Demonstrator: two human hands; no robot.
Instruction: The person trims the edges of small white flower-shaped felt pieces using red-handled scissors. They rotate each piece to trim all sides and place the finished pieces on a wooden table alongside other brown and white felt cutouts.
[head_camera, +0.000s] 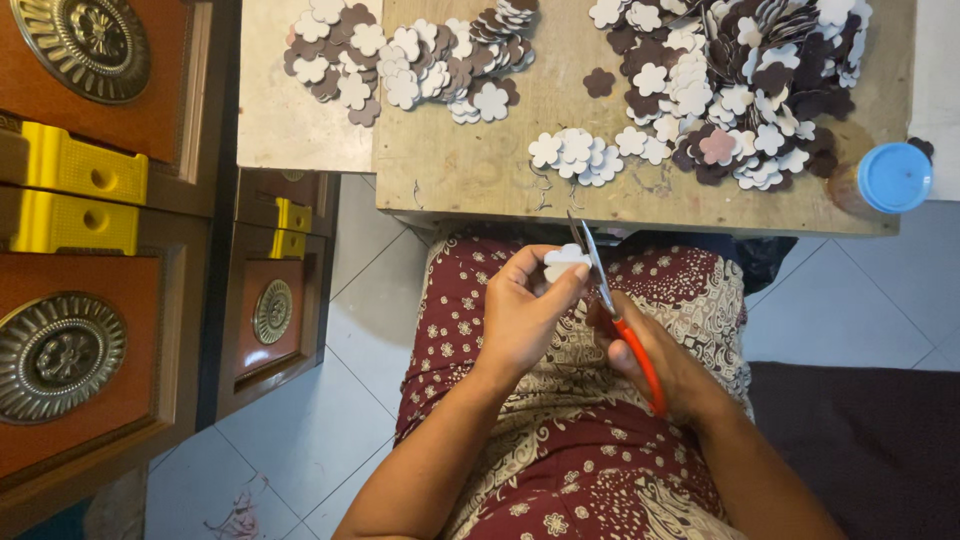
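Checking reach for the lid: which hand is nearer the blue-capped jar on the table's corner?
Right. The right hand, holding orange-handled scissors, sits below and left of the blue-capped jar; the left hand, holding a white flower cutout, is farther left.

White flower-shaped cutout, flat and small, pinched above the lap, just below the table edge. Orange-handled scissors, blades nearly closed, pointing up, touching the cutout's right edge.

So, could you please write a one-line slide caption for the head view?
Left hand holds a white flower-shaped cutout while right hand works orange-handled scissors below a board.
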